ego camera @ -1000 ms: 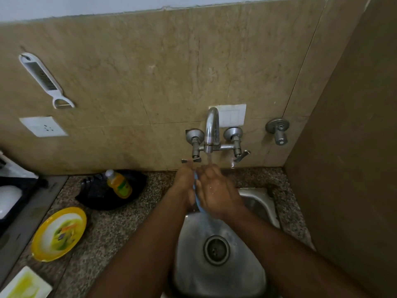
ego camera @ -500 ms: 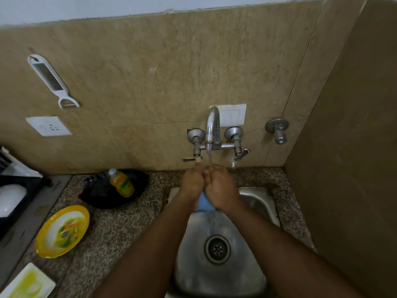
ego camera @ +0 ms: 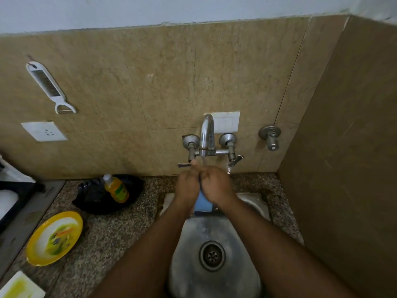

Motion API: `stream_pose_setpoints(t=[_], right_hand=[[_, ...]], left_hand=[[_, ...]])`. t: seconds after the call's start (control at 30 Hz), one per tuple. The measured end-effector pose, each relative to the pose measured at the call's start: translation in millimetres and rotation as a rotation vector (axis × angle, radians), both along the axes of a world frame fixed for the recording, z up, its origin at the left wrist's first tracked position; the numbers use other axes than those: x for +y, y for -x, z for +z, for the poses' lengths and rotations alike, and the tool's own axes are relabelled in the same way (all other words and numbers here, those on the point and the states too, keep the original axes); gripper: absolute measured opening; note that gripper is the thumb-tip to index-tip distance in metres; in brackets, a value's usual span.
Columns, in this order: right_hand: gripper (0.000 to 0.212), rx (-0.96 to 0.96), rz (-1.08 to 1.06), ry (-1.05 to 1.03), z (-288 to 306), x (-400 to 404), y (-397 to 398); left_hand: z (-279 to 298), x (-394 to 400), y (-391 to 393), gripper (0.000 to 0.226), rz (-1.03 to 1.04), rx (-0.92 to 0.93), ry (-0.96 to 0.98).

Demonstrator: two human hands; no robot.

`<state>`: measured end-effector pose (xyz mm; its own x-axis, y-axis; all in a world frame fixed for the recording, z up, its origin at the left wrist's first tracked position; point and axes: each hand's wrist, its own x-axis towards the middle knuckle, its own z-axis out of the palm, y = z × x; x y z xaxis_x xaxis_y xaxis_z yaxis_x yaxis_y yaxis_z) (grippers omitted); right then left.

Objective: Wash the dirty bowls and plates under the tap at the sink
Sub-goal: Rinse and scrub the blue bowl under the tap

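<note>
While a blue dish (ego camera: 202,203) is gripped by both hands under the tap (ego camera: 207,134), the dirty yellow plate (ego camera: 54,238) left of the sink (ego camera: 217,261) is judged unwashed.

We can read no text, brand or number anywhere; the yellow bottle (ego camera: 117,188) in the black pan on the tabletop carries a green label, but its print is too small and blurred for us to make out, and the white wall plates show no lettering that we can tell
</note>
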<state>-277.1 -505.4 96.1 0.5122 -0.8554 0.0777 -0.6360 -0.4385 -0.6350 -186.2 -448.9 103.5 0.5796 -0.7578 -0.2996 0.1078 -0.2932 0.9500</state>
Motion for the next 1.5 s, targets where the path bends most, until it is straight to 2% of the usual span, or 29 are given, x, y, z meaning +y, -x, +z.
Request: stream_pose_setpoints(t=[0.07,0.1,0.2,0.23,0.3,0.33,0.37,0.43,0.5,0.57,0.63,0.7,0.77,0.83,0.9,0.97,1.03,1.17,1.23,1.3,1.4,1.5], right_hand=[[0.043,0.035,-0.028,-0.239,14,-17,1],[0.042,0.078,0.003,-0.245,18,-21,1],[0.042,0.123,0.086,0.026,14,-7,-3],[0.041,0.118,0.12,0.114,8,2,-3],[0.038,0.131,0.186,0.195,-7,12,-1],[0.037,0.094,0.164,0.144,-8,12,1],[0.037,0.007,0.094,0.039,-5,8,1],[0.037,-0.019,-0.011,-0.221,0,-6,0],[0.031,-0.013,-0.066,-0.483,9,-18,-1],[0.027,-0.085,-0.089,-0.701,15,-27,6],[0.032,-0.263,-0.135,-0.878,20,-23,16],[0.031,-0.361,-0.125,-0.841,15,-15,18],[0.036,-0.344,-0.093,-0.623,5,0,14],[0.048,-0.186,-0.072,-0.314,-3,17,10],[0.056,0.065,-0.025,-0.022,-5,34,6],[0.062,0.244,0.089,0.09,2,44,1],[0.062,0.269,0.148,0.023,11,39,-2],[0.047,0.119,0.1,-0.442,28,2,-3],[0.043,0.118,0.02,-0.528,26,-5,-1],[0.049,0.093,-0.139,-0.603,15,-7,1],[0.053,0.187,-0.264,-0.487,4,3,2],[0.062,0.161,-0.186,-0.287,2,23,1]], left_hand=[[-3,6,6,0.066,-0.039,0.034,0.063],[-4,8,6,0.066,-0.058,0.114,0.072],[-1,8,-3,0.073,-0.031,0.541,0.043],[3,7,-4,0.068,-0.009,0.592,0.003],[8,3,-6,0.053,0.013,0.526,-0.091],[9,3,-6,0.048,-0.004,0.443,-0.133],[9,4,-6,0.046,-0.024,0.339,-0.148],[7,9,-2,0.047,-0.083,0.137,-0.107],[-1,18,2,0.047,-0.13,0.066,-0.034],[-10,27,2,0.043,-0.083,0.137,0.032],[-15,30,-3,0.044,0.012,0.339,0.093],[-22,30,-15,0.047,0.113,0.577,0.13],[-24,27,-22,0.048,0.186,0.748,0.139],[-29,24,-20,0.051,0.256,0.792,0.118],[-39,21,-15,0.052,0.316,0.806,0.088],[-43,20,-13,0.051,0.323,0.832,0.106],[-41,19,-10,0.048,0.296,0.812,0.093],[-37,20,1,0.044,0.262,0.758,0.072],[-35,22,7,0.046,0.255,0.741,0.069],[-40,22,8,0.048,0.278,0.7,0.058],[-57,23,5,0.051,0.294,0.582,0.076],[-57,24,1,0.053,0.325,0.619,0.061]])
